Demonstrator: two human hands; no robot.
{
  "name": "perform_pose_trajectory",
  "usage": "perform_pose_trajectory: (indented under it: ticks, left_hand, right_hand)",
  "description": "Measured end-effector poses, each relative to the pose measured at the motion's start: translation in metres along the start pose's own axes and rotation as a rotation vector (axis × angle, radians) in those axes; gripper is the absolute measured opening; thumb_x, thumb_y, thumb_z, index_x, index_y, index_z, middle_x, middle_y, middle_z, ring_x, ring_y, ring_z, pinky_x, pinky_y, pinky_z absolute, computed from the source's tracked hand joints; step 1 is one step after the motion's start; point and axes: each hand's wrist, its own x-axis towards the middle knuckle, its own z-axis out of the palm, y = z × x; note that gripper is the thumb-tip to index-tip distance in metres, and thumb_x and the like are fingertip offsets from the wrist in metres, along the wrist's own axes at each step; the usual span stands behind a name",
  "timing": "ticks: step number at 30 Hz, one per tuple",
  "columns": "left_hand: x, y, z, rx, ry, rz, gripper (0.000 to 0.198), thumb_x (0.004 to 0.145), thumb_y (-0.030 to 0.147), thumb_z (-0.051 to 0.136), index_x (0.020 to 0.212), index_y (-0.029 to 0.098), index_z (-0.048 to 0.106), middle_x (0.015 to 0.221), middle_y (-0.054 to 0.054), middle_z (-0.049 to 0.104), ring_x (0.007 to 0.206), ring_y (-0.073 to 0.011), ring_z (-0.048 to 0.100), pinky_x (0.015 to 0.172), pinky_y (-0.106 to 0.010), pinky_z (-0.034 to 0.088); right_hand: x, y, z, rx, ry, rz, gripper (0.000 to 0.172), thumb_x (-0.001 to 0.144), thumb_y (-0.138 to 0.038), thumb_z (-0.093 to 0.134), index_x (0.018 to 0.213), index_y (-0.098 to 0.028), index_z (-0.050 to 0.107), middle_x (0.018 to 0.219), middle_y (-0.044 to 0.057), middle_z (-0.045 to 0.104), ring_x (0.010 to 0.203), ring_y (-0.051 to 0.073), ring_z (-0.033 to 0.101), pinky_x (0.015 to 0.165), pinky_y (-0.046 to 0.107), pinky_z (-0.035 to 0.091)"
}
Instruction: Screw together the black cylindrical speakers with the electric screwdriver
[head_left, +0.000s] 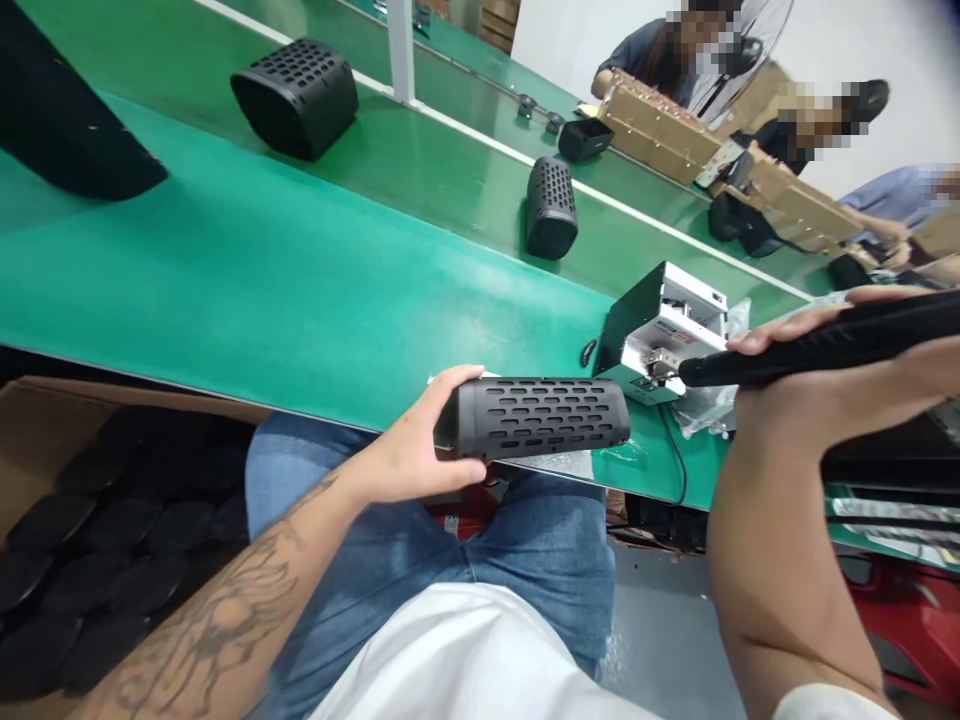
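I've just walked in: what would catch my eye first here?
Probably the long, black, slotted casing in the left hand, by the near edge of the shiny green tabletop. Next, the right hand grips a black stick-shaped tool, its tip at the black-and-silver boxy machine on the right.

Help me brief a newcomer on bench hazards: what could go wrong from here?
The left hand grips the perforated black case only by one end, at the front edge of the green bench, so it might slip toward the lap. The long black tool points into the small machine's front and could knock it. The thin cable near that edge might snag.
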Motion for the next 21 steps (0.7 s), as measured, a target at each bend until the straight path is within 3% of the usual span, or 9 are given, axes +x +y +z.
perform_pose_trajectory:
  ticks: [1, 3, 6, 10, 15, 18, 21]
  left_hand:
    - [-0.005, -0.001, -0.001, 0.062, -0.036, -0.018, 0.114, 0.074, 0.035, 0.094, 0.172, 0.032, 0.035, 0.167, -0.013, 0.055, 0.145, -0.0367, 0.064, 0.123, -0.051, 0.055]
    - [-0.009, -0.001, -0.001, 0.138, -0.052, -0.038, 0.119, 0.074, 0.031, 0.093, 0.174, 0.034, 0.028, 0.166, -0.014, 0.055, 0.140, -0.0354, 0.068, 0.120, -0.052, 0.059]
    - [-0.009, -0.002, 0.004, 0.187, 0.006, -0.012, 0.109, 0.076, 0.033, 0.093, 0.169, 0.033, 0.036, 0.161, -0.012, 0.059, 0.136, -0.0331, 0.071, 0.120, -0.051, 0.059]
    - [-0.021, -0.006, 0.009, 0.218, 0.154, -0.002, 0.099, 0.074, 0.035, 0.095, 0.161, 0.031, 0.048, 0.157, -0.011, 0.063, 0.138, -0.0339, 0.071, 0.124, -0.052, 0.058]
    - [-0.034, -0.011, -0.010, 0.240, 0.444, -0.170, 0.099, 0.073, 0.042, 0.096, 0.160, 0.028, 0.052, 0.149, -0.012, 0.067, 0.124, -0.0340, 0.078, 0.105, -0.050, 0.070]
    - [-0.005, -0.014, -0.032, 0.278, 0.657, -0.219, 0.104, 0.069, 0.047, 0.099, 0.160, 0.028, 0.052, 0.142, -0.012, 0.070, 0.121, -0.0350, 0.078, 0.106, -0.056, 0.069]
    - [0.058, -0.018, -0.048, 0.294, 0.861, -0.217, 0.107, 0.069, 0.050, 0.101, 0.160, 0.027, 0.050, 0.149, -0.014, 0.066, 0.132, -0.0366, 0.072, 0.118, -0.061, 0.060]
  right_hand:
    - [0.004, 0.012, 0.000, -0.047, 0.051, -0.106, 0.083, 0.100, -0.093, 0.020, 0.080, -0.021, 0.058, 0.051, -0.005, 0.046, 0.034, 0.017, 0.052, 0.030, 0.033, 0.049]
    - [0.007, 0.033, -0.002, -0.130, 0.086, -0.232, 0.084, 0.095, -0.099, 0.030, 0.078, -0.021, 0.057, 0.048, -0.006, 0.042, 0.033, 0.016, 0.048, 0.028, 0.032, 0.045]
    - [0.005, 0.050, -0.012, -0.164, 0.007, -0.202, 0.086, 0.087, -0.106, 0.038, 0.076, -0.022, 0.056, 0.047, -0.005, 0.043, 0.034, 0.016, 0.048, 0.030, 0.031, 0.045]
    - [-0.002, 0.054, -0.027, -0.160, -0.043, -0.158, 0.087, 0.085, -0.106, 0.040, 0.079, -0.021, 0.057, 0.048, -0.002, 0.047, 0.035, 0.019, 0.050, 0.030, 0.032, 0.043]
    - [-0.013, 0.044, -0.033, -0.125, -0.009, -0.050, 0.084, 0.082, -0.103, 0.056, 0.092, -0.020, 0.061, 0.059, -0.004, 0.048, 0.042, 0.018, 0.055, 0.034, 0.031, 0.047]
    - [-0.021, 0.036, -0.023, -0.028, -0.014, 0.168, 0.076, 0.079, -0.095, 0.069, 0.099, -0.022, 0.063, 0.068, -0.003, 0.051, 0.050, 0.019, 0.061, 0.039, 0.032, 0.050]
    - [-0.028, 0.025, -0.009, 0.100, -0.052, 0.304, 0.071, 0.079, -0.091, 0.073, 0.100, -0.023, 0.066, 0.071, -0.002, 0.053, 0.054, 0.022, 0.064, 0.043, 0.035, 0.053]
